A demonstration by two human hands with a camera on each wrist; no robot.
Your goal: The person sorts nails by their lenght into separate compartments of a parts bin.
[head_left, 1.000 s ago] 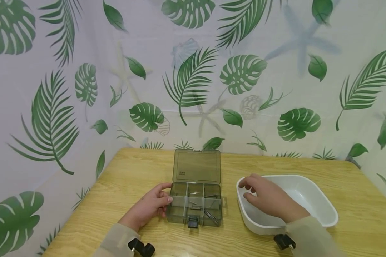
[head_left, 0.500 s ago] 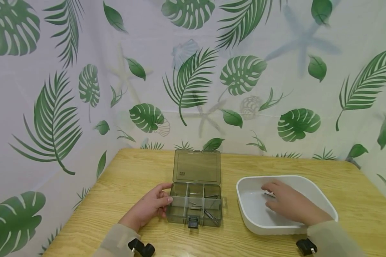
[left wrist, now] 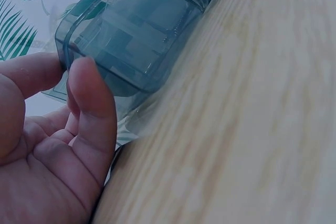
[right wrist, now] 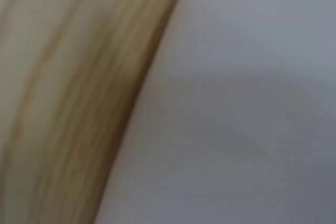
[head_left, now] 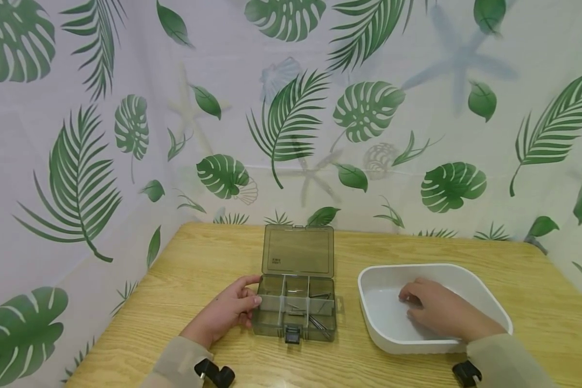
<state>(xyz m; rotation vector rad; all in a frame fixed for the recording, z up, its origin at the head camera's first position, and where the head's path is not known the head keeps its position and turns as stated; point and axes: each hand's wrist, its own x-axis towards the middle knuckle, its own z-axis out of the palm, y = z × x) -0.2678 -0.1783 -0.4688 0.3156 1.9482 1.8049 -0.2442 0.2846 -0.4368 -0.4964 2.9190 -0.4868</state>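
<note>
In the head view a smoky clear compartment box [head_left: 271, 321] stands on the table with its lid [head_left: 298, 250] raised. Thin metal pieces like nails [head_left: 318, 323] lie in some of its cells. My left hand [head_left: 228, 312] holds the box's left side, its thumb at the rim; the left wrist view shows thumb and fingers at the corner of the box [left wrist: 126, 51]. Inside a white basin [head_left: 385, 338] on the right is my right hand [head_left: 436, 308], fingers bent down toward the bottom. I cannot tell whether something is between its fingertips.
The wooden table [head_left: 213, 253] runs back to a leaf-patterned cloth [head_left: 388, 194]. A strip of table lies between box and basin. The right wrist view holds mostly the basin's blurred white wall [right wrist: 220, 129], with table beside it.
My right hand has moved from the basin's left rim rightward and down into it; half a second ago a thin metal piece showed at its fingers. The left hand stays on the box.
</note>
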